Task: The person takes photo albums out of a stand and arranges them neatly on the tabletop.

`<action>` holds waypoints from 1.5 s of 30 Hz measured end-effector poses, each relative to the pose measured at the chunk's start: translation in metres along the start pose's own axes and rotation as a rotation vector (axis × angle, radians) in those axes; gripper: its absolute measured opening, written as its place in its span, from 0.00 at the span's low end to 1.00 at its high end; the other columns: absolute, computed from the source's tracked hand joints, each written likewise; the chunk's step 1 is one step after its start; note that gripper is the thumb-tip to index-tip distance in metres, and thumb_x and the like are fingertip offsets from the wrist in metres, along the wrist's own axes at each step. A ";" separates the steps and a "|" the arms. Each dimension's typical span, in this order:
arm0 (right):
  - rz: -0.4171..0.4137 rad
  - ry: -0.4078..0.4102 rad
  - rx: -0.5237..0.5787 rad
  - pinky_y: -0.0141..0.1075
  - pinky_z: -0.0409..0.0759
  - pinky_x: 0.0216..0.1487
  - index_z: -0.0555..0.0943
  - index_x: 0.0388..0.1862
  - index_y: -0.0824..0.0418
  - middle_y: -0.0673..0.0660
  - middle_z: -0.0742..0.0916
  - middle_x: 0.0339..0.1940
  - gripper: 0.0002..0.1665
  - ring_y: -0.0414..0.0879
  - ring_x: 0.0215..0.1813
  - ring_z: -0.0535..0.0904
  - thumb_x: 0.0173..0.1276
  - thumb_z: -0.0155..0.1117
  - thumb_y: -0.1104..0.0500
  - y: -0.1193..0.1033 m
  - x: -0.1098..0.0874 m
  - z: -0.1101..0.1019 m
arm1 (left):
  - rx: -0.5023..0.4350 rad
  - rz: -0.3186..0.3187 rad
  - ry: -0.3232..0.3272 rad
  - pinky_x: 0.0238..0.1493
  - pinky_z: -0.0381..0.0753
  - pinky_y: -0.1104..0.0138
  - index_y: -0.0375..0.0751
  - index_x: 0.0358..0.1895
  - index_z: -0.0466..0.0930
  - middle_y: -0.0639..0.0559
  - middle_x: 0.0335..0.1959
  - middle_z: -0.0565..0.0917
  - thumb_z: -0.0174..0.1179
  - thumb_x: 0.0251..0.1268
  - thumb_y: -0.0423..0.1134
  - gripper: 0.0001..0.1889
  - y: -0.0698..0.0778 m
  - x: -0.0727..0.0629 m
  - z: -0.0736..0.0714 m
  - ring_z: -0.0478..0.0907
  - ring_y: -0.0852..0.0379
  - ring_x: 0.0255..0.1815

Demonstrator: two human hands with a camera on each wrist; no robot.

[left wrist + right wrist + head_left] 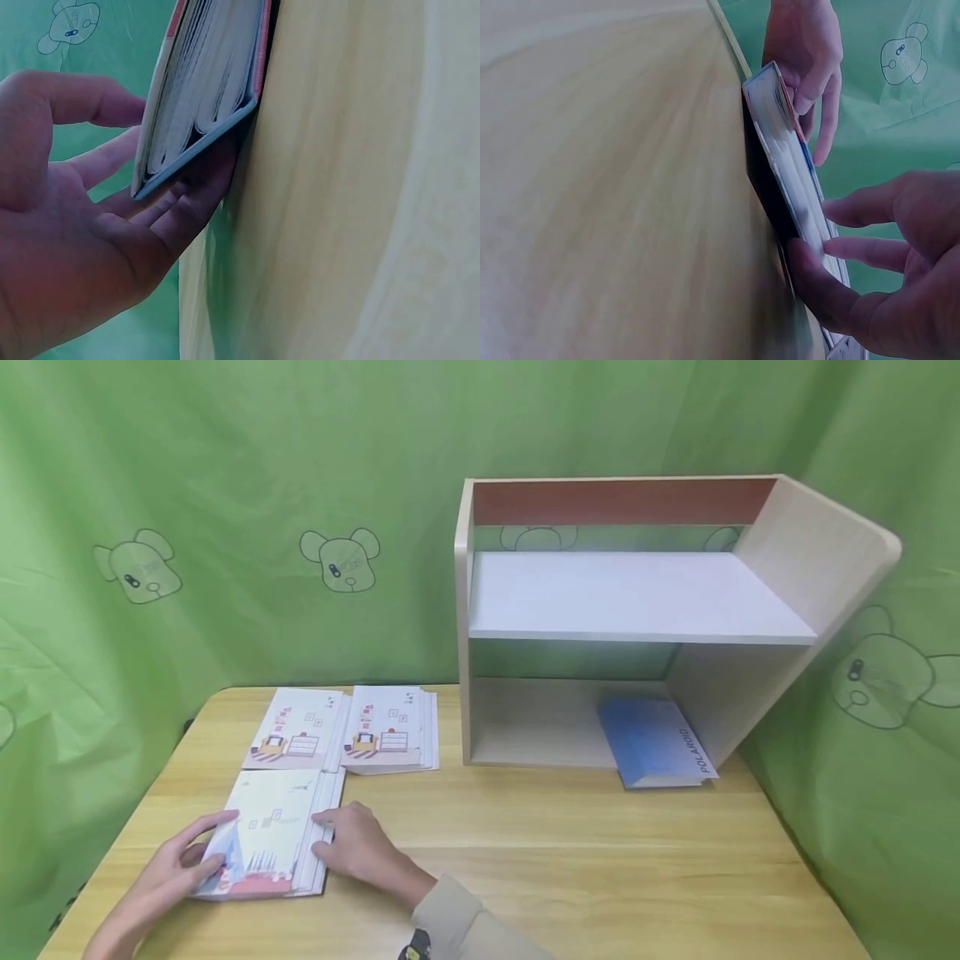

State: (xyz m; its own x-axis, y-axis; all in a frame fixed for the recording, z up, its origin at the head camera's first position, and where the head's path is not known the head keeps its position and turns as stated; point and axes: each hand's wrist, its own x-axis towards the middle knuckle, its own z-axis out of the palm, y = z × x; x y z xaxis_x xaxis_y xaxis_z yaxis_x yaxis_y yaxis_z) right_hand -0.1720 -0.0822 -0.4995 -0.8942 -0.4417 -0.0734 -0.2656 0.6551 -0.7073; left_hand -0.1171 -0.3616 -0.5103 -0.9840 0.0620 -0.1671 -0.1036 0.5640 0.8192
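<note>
A photo album [266,827] with a printed cover lies near the table's left front, its page edges facing right. My left hand [168,868] grips its left side; in the left wrist view, some fingers of the left hand [82,195] reach under the spine side of the album [206,82], which tilts up off the table. On the opposite side, my right hand [363,843] touches the page edges with its fingertips. The right wrist view shows the right hand [900,277] against the album's open edge [791,157], with the left hand beyond.
Two similar albums, one at left [296,727] and one at right [386,727], lie behind. A two-tier wooden shelf [645,597] stands at the back right, with a blue album [656,739] marked POLAROID on its lower level. A green curtain [247,460] surrounds the wooden table [540,860].
</note>
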 end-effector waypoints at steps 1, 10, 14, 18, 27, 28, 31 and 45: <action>0.000 -0.001 -0.006 0.25 0.73 0.36 0.85 0.61 0.52 0.49 0.87 0.53 0.25 0.36 0.39 0.72 0.64 0.72 0.58 0.000 0.000 -0.001 | 0.005 0.000 0.001 0.49 0.71 0.83 0.38 0.78 0.61 0.24 0.78 0.55 0.61 0.72 0.33 0.33 0.000 0.000 0.000 0.62 0.23 0.72; -0.055 0.003 -0.101 0.24 0.70 0.33 0.87 0.59 0.51 0.48 0.86 0.45 0.21 0.35 0.36 0.69 0.66 0.70 0.57 0.003 0.000 0.001 | 0.055 -0.012 0.008 0.55 0.73 0.78 0.38 0.77 0.62 0.21 0.77 0.53 0.65 0.69 0.35 0.35 0.003 -0.002 0.001 0.62 0.20 0.70; -0.073 0.001 -0.122 0.23 0.70 0.34 0.86 0.60 0.53 0.48 0.86 0.45 0.22 0.34 0.36 0.69 0.66 0.70 0.57 0.005 -0.001 0.001 | 0.065 -0.025 0.008 0.68 0.71 0.45 0.39 0.78 0.61 0.20 0.77 0.52 0.65 0.69 0.35 0.36 0.003 0.000 0.003 0.62 0.19 0.70; -0.068 -0.016 -0.101 0.23 0.71 0.35 0.85 0.60 0.54 0.48 0.85 0.45 0.23 0.34 0.36 0.70 0.65 0.71 0.57 0.006 -0.004 -0.003 | 0.107 -0.016 0.012 0.63 0.72 0.36 0.38 0.78 0.61 0.19 0.76 0.54 0.65 0.69 0.35 0.36 0.004 0.004 0.004 0.66 0.19 0.67; -0.095 -0.041 -0.059 0.23 0.73 0.34 0.83 0.62 0.55 0.43 0.78 0.33 0.25 0.33 0.34 0.71 0.65 0.71 0.57 0.013 -0.007 -0.011 | 0.283 0.057 0.086 0.49 0.83 0.45 0.34 0.74 0.67 0.18 0.68 0.66 0.69 0.66 0.37 0.35 0.013 0.008 0.006 0.78 0.27 0.55; -0.096 -0.044 -0.044 0.23 0.73 0.35 0.84 0.62 0.55 0.43 0.78 0.33 0.25 0.33 0.34 0.71 0.65 0.71 0.57 0.014 -0.007 -0.012 | 0.298 0.071 0.100 0.47 0.83 0.47 0.34 0.73 0.68 0.18 0.66 0.69 0.69 0.65 0.36 0.34 0.014 0.008 0.006 0.79 0.30 0.53; -0.096 -0.048 0.010 0.24 0.76 0.38 0.84 0.61 0.54 0.44 0.80 0.36 0.24 0.33 0.35 0.72 0.65 0.71 0.58 0.018 -0.007 -0.016 | 0.341 0.112 0.134 0.43 0.82 0.53 0.32 0.70 0.70 0.20 0.62 0.74 0.71 0.61 0.33 0.34 0.018 0.007 0.007 0.81 0.35 0.49; -0.171 0.048 0.098 0.24 0.80 0.45 0.83 0.60 0.56 0.49 0.85 0.44 0.22 0.36 0.43 0.81 0.67 0.68 0.63 0.024 -0.018 -0.040 | 0.447 0.159 0.193 0.49 0.78 0.32 0.30 0.67 0.73 0.19 0.62 0.74 0.68 0.64 0.35 0.29 0.050 0.001 0.009 0.79 0.24 0.53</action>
State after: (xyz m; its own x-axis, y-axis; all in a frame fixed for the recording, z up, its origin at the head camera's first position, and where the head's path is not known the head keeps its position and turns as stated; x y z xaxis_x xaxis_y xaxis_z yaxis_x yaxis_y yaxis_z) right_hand -0.1769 -0.0343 -0.4870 -0.8555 -0.5106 0.0856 -0.3810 0.5090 -0.7718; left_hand -0.1219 -0.3261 -0.4745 -0.9958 0.0462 0.0794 0.0801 0.8598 0.5043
